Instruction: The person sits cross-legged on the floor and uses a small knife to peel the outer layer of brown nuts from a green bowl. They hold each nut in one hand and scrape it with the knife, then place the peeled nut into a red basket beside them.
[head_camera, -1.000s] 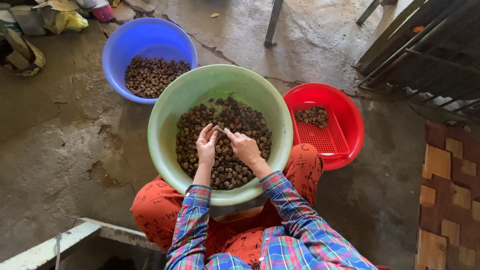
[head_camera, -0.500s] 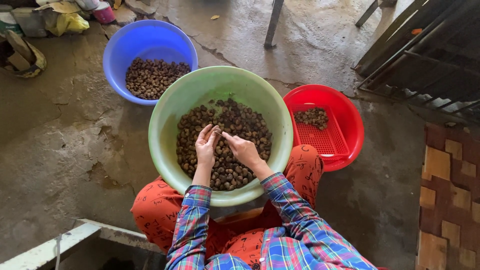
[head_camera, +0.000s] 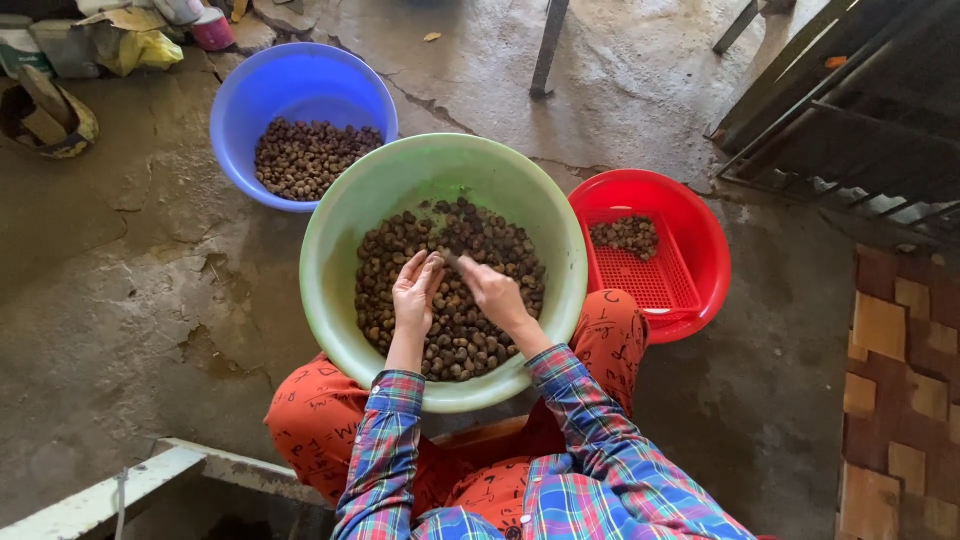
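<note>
Nearest, plaid sleeves (head_camera: 560, 470) and orange trousers (head_camera: 320, 420), with the green basin (head_camera: 330, 250) resting between the knees. Inside the basin, left hand (head_camera: 415, 295) and right hand (head_camera: 495, 295) on the heap of brown nuts (head_camera: 470, 240), fingertips meeting over one small nut; exact grip too small to tell. Right of the basin, a red basket (head_camera: 700, 250); beyond its far left rim, a blue basin (head_camera: 300, 85) of nuts.

Soft, even daylight falls on my green basin (head_camera: 330, 215), brightest on the floor (head_camera: 640, 80) beyond it. Shadows are faint, deepest by the grating (head_camera: 850, 130). Everything is sharp, with slight wide-angle stretch at the edges.
</note>
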